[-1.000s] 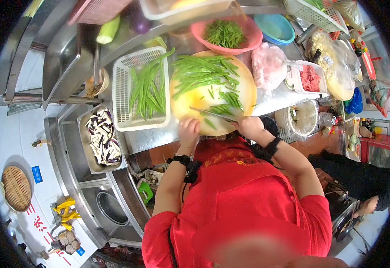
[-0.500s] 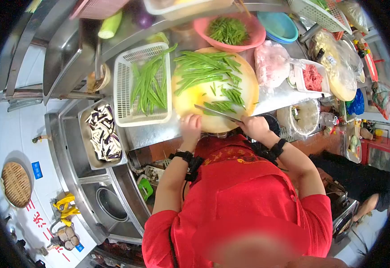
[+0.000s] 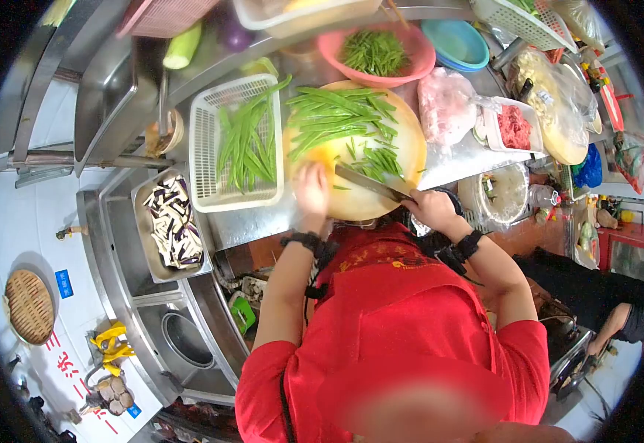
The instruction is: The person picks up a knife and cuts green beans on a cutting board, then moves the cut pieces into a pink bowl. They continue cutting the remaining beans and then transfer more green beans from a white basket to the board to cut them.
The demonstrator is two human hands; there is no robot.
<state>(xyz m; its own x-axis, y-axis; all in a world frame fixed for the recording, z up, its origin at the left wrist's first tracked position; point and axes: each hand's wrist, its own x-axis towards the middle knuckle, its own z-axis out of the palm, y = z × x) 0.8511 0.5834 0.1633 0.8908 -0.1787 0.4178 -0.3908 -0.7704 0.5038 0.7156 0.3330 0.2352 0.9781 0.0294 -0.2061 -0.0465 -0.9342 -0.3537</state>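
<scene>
A kitchen knife (image 3: 370, 181) lies low over the round cutting board (image 3: 411, 125), its handle in my right hand (image 3: 434, 209). The fingers of that hand are wrapped round the handle. At the board's front left edge is my left hand (image 3: 312, 189), smeared by motion, to the left of the knife tip. Long green beans (image 3: 340, 118) lie in a row across the back of the board. Shorter cut bean pieces (image 3: 381, 160) are heaped just behind the blade.
Left of the board, a white basket (image 3: 198, 159) contains whole green beans. Behind it stands a pink bowl (image 3: 425, 63) with sliced greens. Bagged meat (image 3: 446, 109) and a tub of minced meat (image 3: 514, 127) sit right. Cut eggplant (image 3: 176, 229) fills a metal tray at left.
My left hand has moved up and slightly left onto the board's edge. The knife has shifted a little to the right, and the cut pieces are pushed back into a heap.
</scene>
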